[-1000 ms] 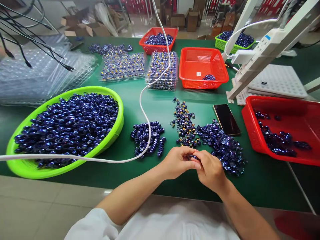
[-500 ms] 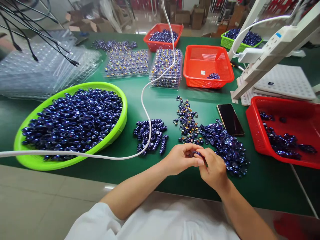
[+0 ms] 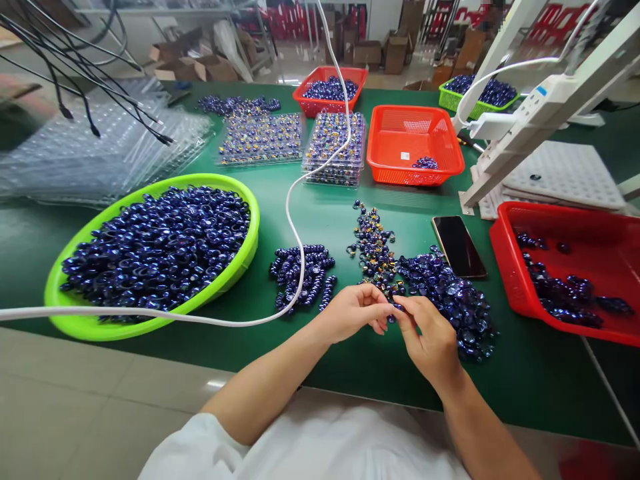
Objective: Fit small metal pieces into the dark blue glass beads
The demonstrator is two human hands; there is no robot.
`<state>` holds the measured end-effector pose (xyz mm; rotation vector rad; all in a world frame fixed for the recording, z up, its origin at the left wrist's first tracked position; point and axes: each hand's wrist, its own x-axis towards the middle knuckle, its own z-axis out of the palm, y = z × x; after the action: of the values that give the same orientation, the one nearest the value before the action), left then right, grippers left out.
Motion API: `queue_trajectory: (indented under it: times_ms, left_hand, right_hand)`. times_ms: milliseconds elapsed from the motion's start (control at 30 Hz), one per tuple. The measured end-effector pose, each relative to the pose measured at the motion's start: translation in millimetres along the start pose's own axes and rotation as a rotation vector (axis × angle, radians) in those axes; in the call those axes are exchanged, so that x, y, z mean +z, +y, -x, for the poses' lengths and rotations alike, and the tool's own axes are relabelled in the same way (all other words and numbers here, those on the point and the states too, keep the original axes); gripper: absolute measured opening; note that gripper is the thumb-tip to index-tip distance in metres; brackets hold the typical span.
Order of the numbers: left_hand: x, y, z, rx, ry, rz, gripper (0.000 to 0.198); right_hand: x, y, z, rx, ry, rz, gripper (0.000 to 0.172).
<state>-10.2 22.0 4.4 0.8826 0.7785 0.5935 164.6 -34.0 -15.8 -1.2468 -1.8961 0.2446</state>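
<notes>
My left hand (image 3: 356,311) and my right hand (image 3: 427,333) meet at the fingertips over the table's near part. Both are closed in a pinch around a small dark blue piece (image 3: 391,319), mostly hidden by the fingers. Just beyond them lies a loose pile of blue-and-gold rings (image 3: 373,243). Beside my right hand spreads a heap of flat dark blue pieces (image 3: 457,303). Stacked rows of shiny blue rings (image 3: 303,273) lie to the left of my left hand.
A green basket (image 3: 253,233) heaped with blue rings stands left, crossed by a white cable (image 3: 200,319). Red baskets (image 3: 415,175) (image 3: 520,293), filled clear trays (image 3: 263,137), a phone (image 3: 459,245) and a white metal frame (image 3: 520,133) are around.
The fingertips have come together differently, with my left fingers less curled and the small piece lower between the hands. The whole view has shifted slightly.
</notes>
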Motion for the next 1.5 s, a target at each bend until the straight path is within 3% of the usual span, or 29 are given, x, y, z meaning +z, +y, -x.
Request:
queue_trajectory:
  times_ms: [233,433,700,867,1000,1133,1200,1300,1367,1433,1500]
  left_hand:
    - [-6.6,-6,0,-0.144,-0.145,0.124,0.043]
    - [-5.8,-6,1,-0.221,-0.173,0.209,0.039]
    - [-4.6,-5,-2,-0.223,-0.14,0.157,0.043]
    - [-0.4,-7,9,-0.09,-0.093,0.038,0.05]
    - [-2.0,2,40,0.05,0.083,-0.223,0.044]
    - [-29.8,37,84,0.234,0.4,-0.521,0.028]
    - [-55.7,60,104,0.354,0.717,-0.68,0.023]
    - [-98.4,90,126,0.459,1.313,-1.01,0.022]
    - [-119.6,103,133,0.436,1.558,-1.182,0.024]
    - [-128.4,107,132,0.43,1.547,-1.299,0.032]
    - [-123.0,102,125,0.497,1.464,-1.338,0.036]
  right_hand:
    - [2,-4,0,-0.067,-0.022,0.075,0.015]
    - [2,-7,4,-0.104,-0.005,0.129,0.012]
    - [4,-7,5,-0.124,0.04,0.16,0.011]
    - [4,-3,7,-0.185,0.026,0.081,0.025]
    - [6,-6,7,-0.23,-0.102,-0.079,0.053]
    - [2,-5,6,-0.109,-0.095,-0.144,0.06]
    - [-4,0,5,0.005,0.002,-0.114,0.05]
    - [-14,6,2,0.14,0.152,-0.042,0.03]
    - [-17,9,0,0.168,0.195,-0.01,0.022]
    - [-16,12,-2,0.157,0.181,0.015,0.02]
    - [-11,17,-4,0.124,0.111,0.067,0.021]
